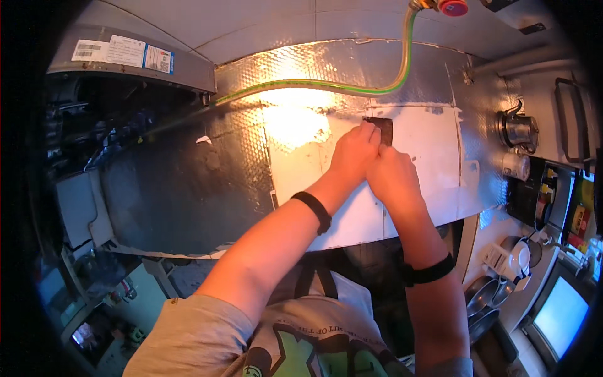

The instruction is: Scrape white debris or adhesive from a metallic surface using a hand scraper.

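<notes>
Both of my hands are close together over the middle of the counter. A dark, flat, roughly rectangular scraper blade (385,130) pokes out past my fingers and lies against the white surface (427,151). My left hand (357,152) is closed, its fingertips pressed at the blade's left side. Just right of it, my right hand (394,176) is wrapped in a fist at the blade's near end; the handle is hidden in the grip. Embossed silver foil (254,157) borders the white surface on the left. A black band circles each forearm.
A green-striped clear hose (352,88) runs from a red-knobbed valve (452,6) across the back to a dark appliance (113,119) at left. On the right stand a metal kettle (520,129), a white tub (516,166), pans (482,294) and a lit screen (561,320).
</notes>
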{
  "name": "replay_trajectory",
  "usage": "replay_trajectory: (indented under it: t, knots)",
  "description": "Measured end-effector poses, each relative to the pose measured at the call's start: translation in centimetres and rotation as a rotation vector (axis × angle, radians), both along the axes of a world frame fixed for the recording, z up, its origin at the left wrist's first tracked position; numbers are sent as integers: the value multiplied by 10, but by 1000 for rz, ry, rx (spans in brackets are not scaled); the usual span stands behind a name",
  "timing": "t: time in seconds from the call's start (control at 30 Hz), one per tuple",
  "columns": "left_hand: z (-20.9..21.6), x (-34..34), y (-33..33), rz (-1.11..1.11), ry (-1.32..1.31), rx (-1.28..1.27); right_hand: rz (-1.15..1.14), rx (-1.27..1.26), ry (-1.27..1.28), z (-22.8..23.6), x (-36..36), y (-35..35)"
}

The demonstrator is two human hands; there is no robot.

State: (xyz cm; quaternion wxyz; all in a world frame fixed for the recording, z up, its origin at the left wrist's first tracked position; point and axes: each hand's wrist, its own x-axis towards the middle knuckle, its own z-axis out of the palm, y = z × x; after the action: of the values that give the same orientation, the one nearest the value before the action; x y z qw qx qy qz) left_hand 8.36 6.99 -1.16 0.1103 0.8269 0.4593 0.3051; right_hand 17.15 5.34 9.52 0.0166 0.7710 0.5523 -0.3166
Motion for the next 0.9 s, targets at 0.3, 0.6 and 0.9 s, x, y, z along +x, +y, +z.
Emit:
replay_trajectory:
  t: [0.3, 0.6, 0.9]
  knots:
    - [-2, 7, 9, 54, -23, -25, 21, -17, -48, 3, 5, 1]
    - [-1, 6, 2, 68, 26, -29, 65, -1, -40, -2, 9, 2]
    - [-1, 1, 13, 76, 25, 62, 71, 121, -14, -18, 7, -1]
